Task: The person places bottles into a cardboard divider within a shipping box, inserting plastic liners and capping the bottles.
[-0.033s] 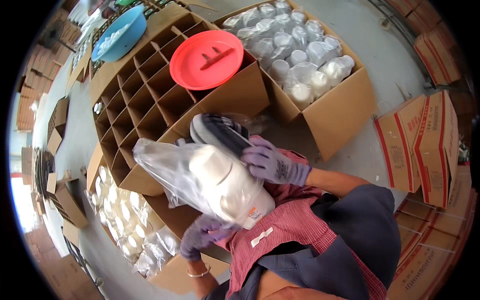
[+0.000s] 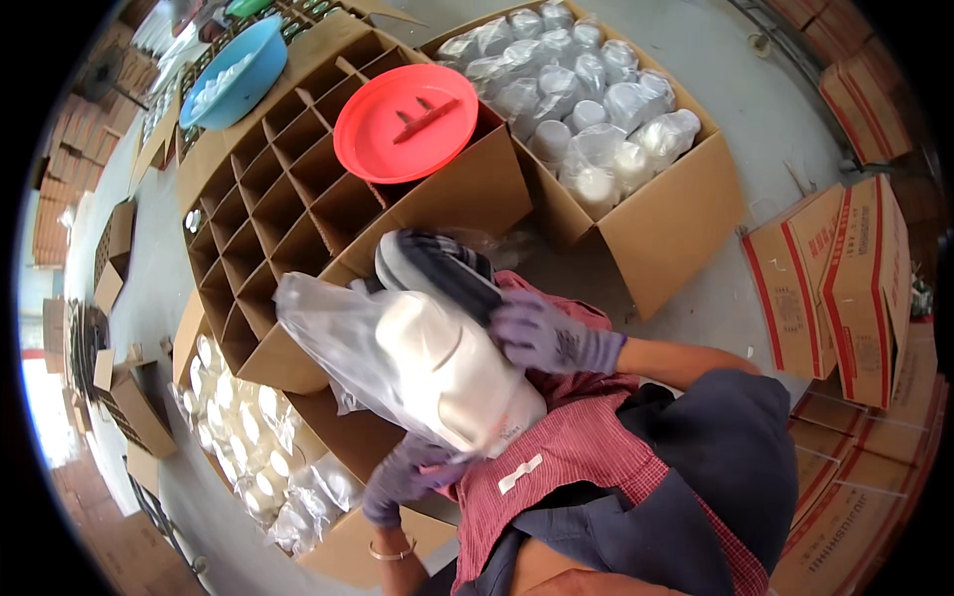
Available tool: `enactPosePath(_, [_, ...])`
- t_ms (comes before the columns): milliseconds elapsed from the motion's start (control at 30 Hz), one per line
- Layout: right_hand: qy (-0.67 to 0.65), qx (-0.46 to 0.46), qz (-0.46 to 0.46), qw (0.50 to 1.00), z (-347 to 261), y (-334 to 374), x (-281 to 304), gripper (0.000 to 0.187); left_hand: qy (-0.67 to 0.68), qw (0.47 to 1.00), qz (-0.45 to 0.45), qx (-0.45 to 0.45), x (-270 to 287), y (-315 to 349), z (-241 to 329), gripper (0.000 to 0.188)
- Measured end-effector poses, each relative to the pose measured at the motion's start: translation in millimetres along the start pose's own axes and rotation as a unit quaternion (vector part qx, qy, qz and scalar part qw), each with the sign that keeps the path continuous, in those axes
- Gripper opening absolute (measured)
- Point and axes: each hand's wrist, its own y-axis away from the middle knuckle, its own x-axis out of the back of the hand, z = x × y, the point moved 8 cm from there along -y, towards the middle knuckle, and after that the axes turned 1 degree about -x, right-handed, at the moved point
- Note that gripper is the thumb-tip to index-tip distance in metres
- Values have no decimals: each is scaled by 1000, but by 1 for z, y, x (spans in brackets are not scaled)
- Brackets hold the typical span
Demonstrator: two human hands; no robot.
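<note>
White bottle (image 2: 442, 363), beside divided carton (image 2: 467, 199) near edge; left hand (image 2: 409, 477) and right hand (image 2: 547, 333) curled alongside, grasp indeterminable. Slippage could be caused by slick clear bag (image 2: 326, 323).

From where I stand, grey floor (image 2: 711, 55) spreads toward one o'clock, red-edged cartons (image 2: 865, 278) stand at three, white glare (image 2: 40, 397) blazes near nine, brown stacks (image 2: 81, 139) toward ten.

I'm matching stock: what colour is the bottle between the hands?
The bottle is white, clearest in the head view.
</note>
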Motion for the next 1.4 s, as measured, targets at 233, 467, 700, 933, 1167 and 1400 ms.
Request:
enactPosePath(233, [-118,132,-126,976,-49,83,-15,12,154,965,187,104,39,40,-33,34])
enactPosePath(467, [-347,-1,-210,914,1,78,-17,12,196,908,186,321,29,8,-11,26])
enactPosePath(700, [-427,-643,319,550,374,149,-57,13,146,965,154,151,33,8,-14,13])
enactPosePath(933, [-151,-525,-116,830,424,153,-70,16,-186,978,36,90,35,20,-21,18])
enactPosePath(1167, [-434,-740,60,510,446,210,-121,14,-210,968,112,83,63,1,38,24])
enactPosePath(1400, [-584,-616,263,458,416,156,-31,25,143,942,248,174,106,-65,100,23])
